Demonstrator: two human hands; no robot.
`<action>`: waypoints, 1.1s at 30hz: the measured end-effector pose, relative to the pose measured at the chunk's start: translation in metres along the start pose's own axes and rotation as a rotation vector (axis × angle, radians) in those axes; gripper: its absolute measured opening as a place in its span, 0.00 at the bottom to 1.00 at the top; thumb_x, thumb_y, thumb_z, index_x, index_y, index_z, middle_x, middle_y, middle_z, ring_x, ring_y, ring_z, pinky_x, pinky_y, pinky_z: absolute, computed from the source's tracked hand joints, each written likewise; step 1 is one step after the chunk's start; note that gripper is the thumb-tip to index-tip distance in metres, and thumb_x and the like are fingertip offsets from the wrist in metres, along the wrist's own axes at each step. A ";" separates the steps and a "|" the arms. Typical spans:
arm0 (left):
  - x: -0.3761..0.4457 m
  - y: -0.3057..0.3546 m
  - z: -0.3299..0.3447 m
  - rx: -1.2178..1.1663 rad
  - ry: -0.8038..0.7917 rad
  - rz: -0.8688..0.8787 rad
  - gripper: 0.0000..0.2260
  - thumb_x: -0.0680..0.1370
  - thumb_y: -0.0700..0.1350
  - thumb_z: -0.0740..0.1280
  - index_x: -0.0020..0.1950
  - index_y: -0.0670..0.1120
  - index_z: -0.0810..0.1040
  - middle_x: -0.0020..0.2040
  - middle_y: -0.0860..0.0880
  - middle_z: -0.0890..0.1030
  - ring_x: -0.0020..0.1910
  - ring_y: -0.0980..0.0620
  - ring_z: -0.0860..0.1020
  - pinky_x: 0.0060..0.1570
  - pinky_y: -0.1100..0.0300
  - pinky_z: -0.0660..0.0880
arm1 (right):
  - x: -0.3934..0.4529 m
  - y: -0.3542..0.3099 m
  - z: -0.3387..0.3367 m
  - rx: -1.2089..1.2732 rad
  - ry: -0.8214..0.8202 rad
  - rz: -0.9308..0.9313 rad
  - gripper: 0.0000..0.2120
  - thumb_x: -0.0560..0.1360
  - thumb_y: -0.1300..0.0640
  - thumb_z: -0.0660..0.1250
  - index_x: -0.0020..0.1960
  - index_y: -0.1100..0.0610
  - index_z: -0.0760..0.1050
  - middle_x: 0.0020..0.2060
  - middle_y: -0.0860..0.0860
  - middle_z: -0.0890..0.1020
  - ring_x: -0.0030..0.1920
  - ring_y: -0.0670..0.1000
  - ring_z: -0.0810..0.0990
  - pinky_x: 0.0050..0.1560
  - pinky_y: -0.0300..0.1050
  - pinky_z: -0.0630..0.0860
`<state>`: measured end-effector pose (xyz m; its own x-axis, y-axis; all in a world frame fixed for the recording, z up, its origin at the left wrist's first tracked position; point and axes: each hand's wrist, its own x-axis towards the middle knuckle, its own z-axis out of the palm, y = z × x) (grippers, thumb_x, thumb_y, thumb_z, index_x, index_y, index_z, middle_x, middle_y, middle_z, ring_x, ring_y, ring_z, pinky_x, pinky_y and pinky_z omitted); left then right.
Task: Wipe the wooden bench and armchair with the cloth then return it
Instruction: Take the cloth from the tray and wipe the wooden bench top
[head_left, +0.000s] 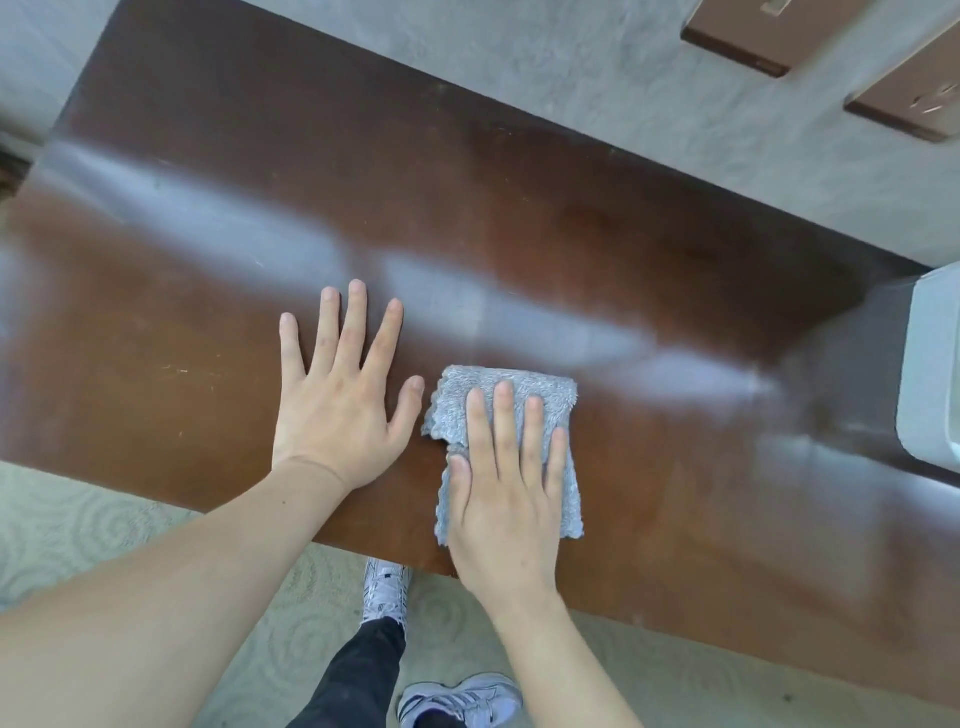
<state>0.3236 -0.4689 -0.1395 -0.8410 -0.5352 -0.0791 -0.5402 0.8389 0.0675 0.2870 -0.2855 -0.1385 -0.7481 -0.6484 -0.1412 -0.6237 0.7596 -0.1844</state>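
A dark brown wooden bench (208, 260) with a glossy top fills most of the view, running from upper left to lower right. A grey fluffy cloth (511, 389) lies folded on the bench near its front edge. My right hand (506, 499) presses flat on the cloth with fingers spread, covering its lower half. Just left of the cloth, my left hand (340, 400) rests flat on the bare wood, fingers apart and holding nothing. The armchair is not in view.
A white boxy object (932, 364) sits at the bench's right end. Brown wooden parts (779, 36) stand on the grey carpet beyond the bench at the top right. Pale patterned carpet (104, 530) and my sneakers (457, 701) show below the front edge.
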 end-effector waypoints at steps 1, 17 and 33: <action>0.000 0.000 0.000 0.001 -0.001 0.003 0.32 0.81 0.59 0.51 0.82 0.46 0.57 0.82 0.39 0.55 0.81 0.38 0.52 0.75 0.33 0.49 | 0.008 0.003 -0.002 -0.011 -0.015 -0.040 0.27 0.84 0.46 0.49 0.81 0.51 0.50 0.81 0.50 0.51 0.81 0.56 0.47 0.78 0.61 0.51; -0.001 -0.002 0.002 -0.024 0.014 -0.002 0.32 0.81 0.61 0.51 0.82 0.48 0.57 0.82 0.40 0.55 0.81 0.40 0.51 0.76 0.33 0.48 | 0.180 -0.001 -0.027 -0.022 0.042 -0.002 0.27 0.84 0.46 0.45 0.82 0.50 0.47 0.81 0.50 0.50 0.81 0.56 0.45 0.79 0.58 0.44; 0.000 -0.001 0.000 -0.027 -0.021 0.007 0.32 0.81 0.60 0.51 0.83 0.48 0.54 0.82 0.40 0.53 0.81 0.39 0.49 0.76 0.33 0.47 | 0.160 -0.002 -0.026 -0.006 0.048 0.240 0.27 0.85 0.46 0.45 0.81 0.52 0.47 0.81 0.52 0.50 0.81 0.57 0.45 0.78 0.60 0.45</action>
<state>0.3242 -0.4701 -0.1392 -0.8442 -0.5266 -0.0995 -0.5349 0.8396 0.0947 0.1630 -0.3899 -0.1356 -0.8848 -0.4465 -0.1334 -0.4283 0.8919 -0.1451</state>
